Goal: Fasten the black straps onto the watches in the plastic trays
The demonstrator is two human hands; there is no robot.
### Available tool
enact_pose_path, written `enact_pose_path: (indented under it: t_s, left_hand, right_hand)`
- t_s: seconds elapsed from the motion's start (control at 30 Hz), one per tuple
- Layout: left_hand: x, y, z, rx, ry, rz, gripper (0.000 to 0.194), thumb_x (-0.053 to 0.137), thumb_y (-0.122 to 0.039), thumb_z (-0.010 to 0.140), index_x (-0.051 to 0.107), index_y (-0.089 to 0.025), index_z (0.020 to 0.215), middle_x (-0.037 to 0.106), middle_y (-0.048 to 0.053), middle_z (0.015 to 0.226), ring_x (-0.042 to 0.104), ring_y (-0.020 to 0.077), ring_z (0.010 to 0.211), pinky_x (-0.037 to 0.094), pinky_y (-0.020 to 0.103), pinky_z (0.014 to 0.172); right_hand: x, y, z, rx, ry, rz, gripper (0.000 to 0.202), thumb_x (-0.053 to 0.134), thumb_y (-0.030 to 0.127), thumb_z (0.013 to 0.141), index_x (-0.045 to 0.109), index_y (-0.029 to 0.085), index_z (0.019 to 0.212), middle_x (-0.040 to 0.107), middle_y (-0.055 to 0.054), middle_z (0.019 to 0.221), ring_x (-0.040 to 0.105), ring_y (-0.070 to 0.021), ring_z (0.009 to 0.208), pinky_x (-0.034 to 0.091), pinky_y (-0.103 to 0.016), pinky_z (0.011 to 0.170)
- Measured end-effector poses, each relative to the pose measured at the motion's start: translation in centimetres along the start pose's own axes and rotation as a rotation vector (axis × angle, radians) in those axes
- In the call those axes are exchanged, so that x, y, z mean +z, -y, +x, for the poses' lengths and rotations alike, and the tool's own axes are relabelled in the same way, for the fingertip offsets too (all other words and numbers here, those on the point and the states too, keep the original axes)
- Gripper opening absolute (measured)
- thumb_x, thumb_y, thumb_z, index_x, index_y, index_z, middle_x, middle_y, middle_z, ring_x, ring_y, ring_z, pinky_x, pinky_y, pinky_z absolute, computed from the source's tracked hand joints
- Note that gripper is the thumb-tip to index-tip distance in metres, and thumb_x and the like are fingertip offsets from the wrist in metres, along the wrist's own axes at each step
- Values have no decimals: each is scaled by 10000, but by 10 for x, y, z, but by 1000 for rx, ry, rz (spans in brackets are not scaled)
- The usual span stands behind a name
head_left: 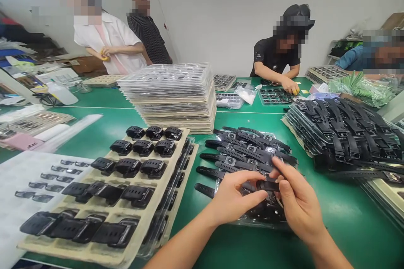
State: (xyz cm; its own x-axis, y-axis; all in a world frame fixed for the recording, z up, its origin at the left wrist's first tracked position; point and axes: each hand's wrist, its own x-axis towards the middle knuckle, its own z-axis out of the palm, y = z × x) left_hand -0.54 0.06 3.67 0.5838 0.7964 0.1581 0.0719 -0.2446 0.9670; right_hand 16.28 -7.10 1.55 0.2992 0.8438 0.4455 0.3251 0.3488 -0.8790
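Observation:
Between my two hands is a black watch strap point(267, 185), bent into a curve. My left hand point(238, 195) pinches its left end between thumb and fingers. On the other side, my right hand point(295, 195) has its thumb and fingers closed on the strap's right end. Beneath both hands lies a clear tray of black watches point(230, 160), their backs up and straps spread out flat. To the left, a beige tray point(107, 199) holds rows of black watches with their straps curled round.
A tall stack of trays point(176, 105) stands behind the watches. More black watches point(344, 126) are heaped on trays at the right. At the far left lies a white sheet point(19, 218) with small dark parts. Across the green table point(240, 115), a person handles another tray; others stand or sit nearby.

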Motion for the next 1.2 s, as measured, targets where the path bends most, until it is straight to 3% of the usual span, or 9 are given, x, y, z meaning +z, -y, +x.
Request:
enact_pose_path:
  t_s: [0.07, 0.17, 0.23, 0.37, 0.5, 0.7, 0.93, 1.03, 1.2]
  left_hand:
    - [0, 0, 0, 20, -9, -5, 270, 745, -242, 763, 785, -187, 1024, 793, 76, 1026, 718, 213, 884, 589, 292, 794]
    - [0, 2, -1, 54, -26, -1, 260, 742, -239, 767, 787, -195, 1019, 796, 71, 1010, 723, 209, 874, 592, 298, 812]
    - [0, 4, -1, 67, -44, -5, 256, 746, -242, 769, 789, -202, 1018, 796, 66, 1006, 723, 204, 871, 592, 289, 801]
    - [0, 8, -2, 70, -68, -44, 270, 752, -242, 773, 786, -209, 1039, 796, 64, 1011, 727, 199, 875, 590, 271, 769]
    - [0, 11, -2, 81, -71, -69, 269, 756, -219, 775, 784, -214, 1042, 788, 60, 1008, 718, 201, 913, 576, 286, 830]
    - [2, 10, 1, 23, -154, -209, 300, 785, -131, 715, 752, -201, 1004, 753, 43, 978, 689, 183, 906, 566, 276, 841]
    - [4, 2, 1, -57, -122, -558, 356, 899, -218, 686, 708, -198, 987, 748, 34, 937, 696, 167, 877, 558, 238, 778]
    - [8, 2, -1, -89, -150, -665, 326, 920, -258, 683, 721, -192, 932, 765, 25, 879, 702, 147, 818, 553, 223, 749]
    - [11, 6, -3, -134, -222, -658, 318, 959, -280, 616, 800, -182, 873, 779, 28, 831, 695, 140, 770, 561, 231, 745]
  right_hand:
    - [-3, -1, 1, -15, 5, -53, 273, 548, 350, 1015, 741, 292, 1199, 707, -95, 1109, 667, -259, 968, 574, -347, 726]
    - [-4, -1, 2, 20, -51, 59, 168, 614, 361, 983, 752, 266, 963, 720, -96, 1071, 678, -263, 930, 580, -369, 736]
    - [-1, 1, 2, 66, -45, 143, 126, 669, 357, 952, 735, 260, 904, 731, -84, 1024, 684, -248, 869, 576, -359, 711]
    - [5, 7, 0, 158, -39, 209, 98, 704, 344, 929, 749, 284, 992, 747, -54, 1043, 629, -162, 647, 524, -290, 580]
    - [3, 13, 2, 193, -20, 232, 73, 712, 325, 918, 757, 267, 922, 741, -43, 1043, 512, -92, 489, 469, -252, 482]
    - [-1, 10, 12, 189, 116, 119, 101, 722, 327, 904, 800, 279, 947, 750, -48, 1034, 588, -126, 554, 517, -247, 487]
    - [14, 0, 0, 197, -68, 204, 119, 750, 331, 900, 807, 320, 1004, 770, -28, 1022, 620, -125, 584, 565, -238, 538]
    - [12, -1, -1, 184, -21, 268, 157, 725, 318, 927, 797, 340, 1065, 744, -27, 1078, 626, -112, 579, 582, -240, 539]
    - [2, 1, 4, 84, 71, 212, 174, 670, 256, 964, 800, 336, 1050, 689, -33, 1091, 617, -96, 576, 586, -244, 561]
